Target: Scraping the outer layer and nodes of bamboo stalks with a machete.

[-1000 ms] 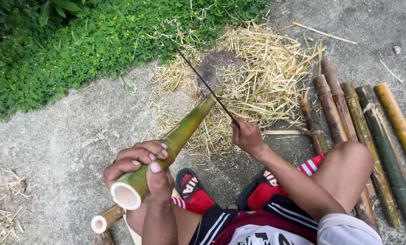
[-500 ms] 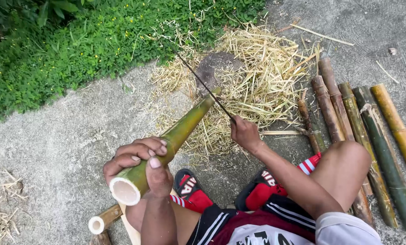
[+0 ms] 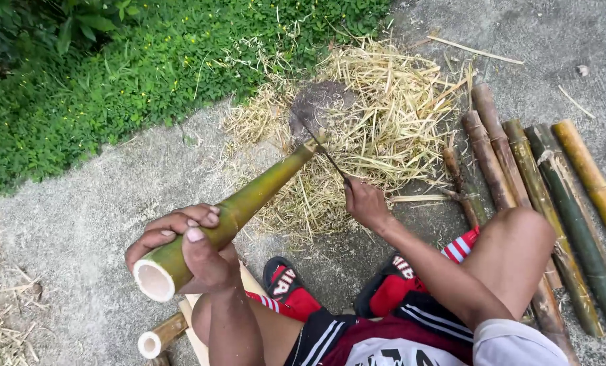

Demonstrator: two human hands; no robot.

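Near the middle of the scene, a green bamboo pole (image 3: 242, 207) lies slanted, its hollow cut end near and left, its thin tip far and right over a heap of dry shavings (image 3: 377, 129). The left hand (image 3: 184, 244) is wrapped around the thick end, fingers closed tight on it. The right hand (image 3: 364, 202) is closed on the handle of a dark blade (image 3: 323, 150), and the blade touches the pole near its tip. On the right, several cut bamboo stalks (image 3: 553, 196) lie side by side on the concrete ground (image 3: 79, 217). Far and left grows green grass (image 3: 99, 81). A short bamboo piece (image 3: 157, 337) lies near, under the left arm.
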